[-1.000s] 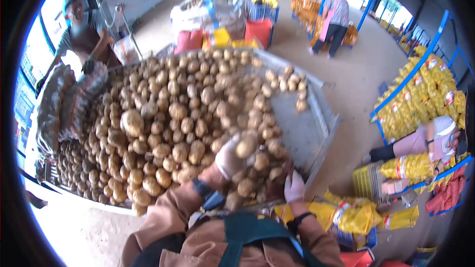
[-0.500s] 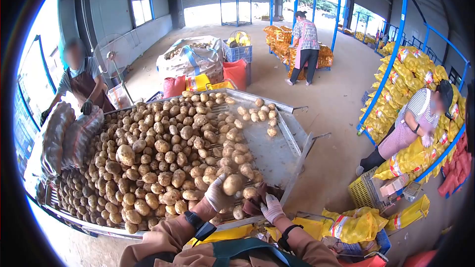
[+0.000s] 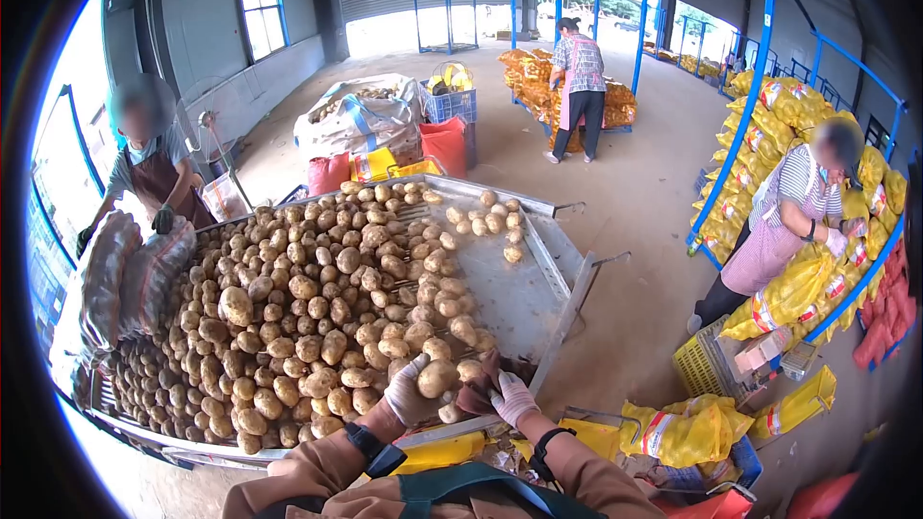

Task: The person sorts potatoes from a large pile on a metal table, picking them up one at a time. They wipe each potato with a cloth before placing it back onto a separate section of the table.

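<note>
My gloved left hand (image 3: 411,394) is closed around a large potato (image 3: 437,379) at the near edge of the sorting table (image 3: 500,274). Just right of it, my gloved right hand (image 3: 511,398) grips a dark brown cloth (image 3: 478,392). One potato (image 3: 469,370) sits between the held potato and the cloth. Beyond both hands a broad heap of potatoes (image 3: 317,308) covers the table's slatted surface. A few potatoes (image 3: 487,221) lie apart on the bare metal sheet at the far right of the table.
At the far left a person (image 3: 154,173) handles full mesh sacks (image 3: 144,279). Another person (image 3: 582,86) stands by orange sacks (image 3: 529,77). A third (image 3: 784,211) leans over yellow sacks (image 3: 788,298) at right. A yellow sack (image 3: 687,432) and crate (image 3: 707,365) stand near right.
The view has shifted slightly. The person at right has raised their head and upper body. My hands still hold the potato and the cloth.
</note>
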A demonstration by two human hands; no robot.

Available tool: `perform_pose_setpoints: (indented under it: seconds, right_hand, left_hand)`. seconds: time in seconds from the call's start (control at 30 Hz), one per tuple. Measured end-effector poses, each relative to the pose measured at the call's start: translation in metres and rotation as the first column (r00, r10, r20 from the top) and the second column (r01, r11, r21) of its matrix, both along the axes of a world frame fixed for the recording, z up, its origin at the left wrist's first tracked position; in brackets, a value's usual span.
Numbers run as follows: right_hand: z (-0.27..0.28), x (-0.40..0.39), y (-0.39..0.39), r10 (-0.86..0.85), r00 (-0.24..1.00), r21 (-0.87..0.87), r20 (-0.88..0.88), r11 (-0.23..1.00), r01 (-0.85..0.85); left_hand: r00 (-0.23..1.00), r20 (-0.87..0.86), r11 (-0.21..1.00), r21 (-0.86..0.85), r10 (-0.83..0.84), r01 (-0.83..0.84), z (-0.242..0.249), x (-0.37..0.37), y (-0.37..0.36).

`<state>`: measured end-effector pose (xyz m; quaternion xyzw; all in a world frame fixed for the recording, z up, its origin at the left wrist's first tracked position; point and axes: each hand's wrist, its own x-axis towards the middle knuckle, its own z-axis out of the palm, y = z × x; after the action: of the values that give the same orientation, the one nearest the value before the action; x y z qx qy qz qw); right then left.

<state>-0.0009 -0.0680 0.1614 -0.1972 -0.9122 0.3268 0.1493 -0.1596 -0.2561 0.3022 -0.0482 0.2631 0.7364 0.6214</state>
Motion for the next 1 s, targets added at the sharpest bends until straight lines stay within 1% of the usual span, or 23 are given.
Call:
perform_pose_setpoints:
  seconds: [0.13, 0.17, 0.27, 0.3, 0.33, 0.37, 0.4, 0.43, 0.47, 0.5, 0.53, 0.57, 0.6, 0.63, 0.67, 0.7, 0.73, 0.77, 0.8, 0.87, 0.9, 0.97, 1.0]
  right_hand:
    - [-0.010, -0.002, 0.000, -0.003, 0.999, 0.014, -0.038, 1.000, 0.003]
    - [-0.009, -0.002, 0.000, -0.012, 1.000, 0.020, -0.018, 1.000, 0.012]
    - [-0.002, -0.002, -0.001, -0.037, 0.998, 0.019, 0.043, 0.999, 0.036]
    - [0.000, -0.001, -0.002, -0.040, 0.997, 0.006, 0.066, 0.999, 0.040]
    - [0.003, -0.002, -0.002, -0.042, 0.995, -0.007, 0.087, 0.999, 0.043]
    - [0.015, 0.000, -0.003, -0.040, 0.992, -0.025, 0.120, 0.999, 0.043]
    - [0.014, -0.002, -0.002, -0.056, 0.992, -0.004, 0.114, 0.998, 0.057]
    - [0.010, -0.002, -0.003, -0.074, 0.991, 0.016, 0.107, 0.997, 0.073]
    - [0.004, -0.001, -0.005, -0.093, 0.991, 0.036, 0.102, 0.995, 0.089]
    - [-0.022, -0.005, -0.001, -0.069, 0.995, 0.010, 0.078, 0.998, 0.069]
    - [-0.027, -0.008, 0.002, -0.151, 0.988, -0.477, 0.009, 0.868, 0.137]
    - [-0.027, -0.010, 0.002, -0.261, 0.965, -0.849, -0.008, 0.511, 0.131]
    - [-0.038, -0.013, 0.000, -0.353, 0.936, -0.992, -0.010, 0.122, 0.035]
    - [-0.050, -0.017, -0.002, -0.470, 0.880, -0.958, 0.070, -0.277, -0.072]
    - [-0.075, -0.019, -0.003, -0.561, 0.815, -0.818, 0.144, -0.531, -0.221]
    - [-0.078, -0.012, -0.008, -0.623, 0.778, -0.789, 0.087, -0.520, -0.328]
    - [-0.074, 0.002, -0.010, -0.666, 0.741, -0.764, 0.088, -0.522, -0.379]
    - [-0.068, 0.011, -0.016, -0.692, 0.714, -0.747, 0.102, -0.527, -0.405]
    - [-0.064, 0.019, -0.017, -0.712, 0.693, -0.733, 0.110, -0.529, -0.427]
    - [-0.055, 0.032, -0.022, -0.737, 0.665, -0.720, 0.123, -0.528, -0.452]
    - [-0.053, 0.038, -0.027, -0.745, 0.653, -0.717, 0.136, -0.529, -0.454]
    - [-0.045, 0.042, -0.026, -0.746, 0.655, -0.740, 0.120, -0.507, -0.442]
    - [-0.041, 0.042, -0.025, -0.745, 0.659, -0.762, 0.107, -0.487, -0.426]
  left_hand:
    - [0.997, 0.025, 0.997, -0.019, -0.071, 0.071, -0.010, -0.004, 0.010]
    - [0.996, -0.011, 0.996, -0.026, -0.090, 0.090, -0.009, -0.002, 0.013]
    - [0.988, 0.003, 0.988, 0.004, -0.152, 0.152, 0.001, 0.009, 0.032]
    - [0.981, 0.031, 0.980, 0.052, -0.193, 0.191, 0.002, 0.012, 0.037]
    - [0.970, 0.063, 0.969, 0.087, -0.235, 0.229, -0.013, 0.010, 0.043]
    - [0.974, 0.007, 0.973, 0.056, -0.226, 0.226, -0.030, 0.011, 0.050]
    - [0.974, -0.048, 0.975, 0.026, -0.219, 0.221, -0.045, 0.012, 0.058]
    - [0.962, 0.083, 0.965, 0.015, -0.262, 0.262, -0.013, 0.024, 0.063]
    - [0.942, 0.060, 0.944, 0.031, -0.329, 0.327, -0.037, 0.019, 0.069]
    - [0.946, 0.008, 0.946, -0.007, -0.324, 0.324, -0.033, 0.024, 0.074]
    - [0.946, -0.042, 0.946, -0.047, -0.322, 0.320, -0.026, 0.034, 0.079]
    - [0.932, -0.012, 0.931, -0.039, -0.363, 0.362, -0.018, 0.039, 0.086]
    - [0.911, 0.029, 0.910, -0.043, -0.410, 0.411, -0.015, 0.046, 0.088]
    - [0.892, 0.020, 0.891, 0.052, -0.452, 0.450, -0.026, 0.049, 0.094]
    - [0.871, 0.006, 0.862, 0.147, -0.491, 0.485, -0.037, 0.052, 0.100]
    - [0.843, 0.010, 0.838, 0.108, -0.538, 0.534, -0.011, 0.060, 0.104]
    - [0.871, 0.010, 0.871, 0.045, -0.490, 0.489, -0.045, 0.054, 0.107]
    - [0.808, 0.014, 0.801, 0.143, -0.589, 0.581, 0.000, 0.067, 0.111]
    - [0.868, 0.021, 0.865, -0.070, -0.497, 0.497, -0.030, 0.065, 0.113]
    - [0.872, 0.048, 0.863, -0.132, -0.486, 0.488, -0.037, 0.070, 0.120]
    - [0.850, 0.044, 0.830, -0.193, -0.525, 0.523, -0.051, 0.074, 0.120]
    - [0.837, -0.048, 0.817, -0.252, -0.546, 0.518, -0.059, 0.077, 0.134]
    - [0.814, -0.050, 0.805, -0.194, -0.579, 0.561, -0.062, 0.081, 0.139]
